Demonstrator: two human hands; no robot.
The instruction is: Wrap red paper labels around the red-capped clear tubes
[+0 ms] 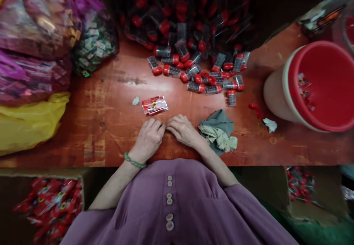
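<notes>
My left hand (149,137), with a green bead bracelet (134,160) at the wrist, is at the table's front part with its fingers curled and pressed together. My right hand (183,130) is just beside it, fingers bent, its tips almost meeting the left hand's. Whatever lies between or under the fingertips is hidden. Just beyond both hands lies a small stack of red printed packets (155,105), apart from the fingers. A grey-green crumpled cloth (218,130) lies to the right of my right hand.
Clear tubes with red caps (196,86) spill from a dark heap at the back. A red-rimmed bucket (290,86) stands right. Filled plastic bags (33,79) crowd the left. Below the table edge are cartons holding red packets (55,204) and red-capped pieces (300,184).
</notes>
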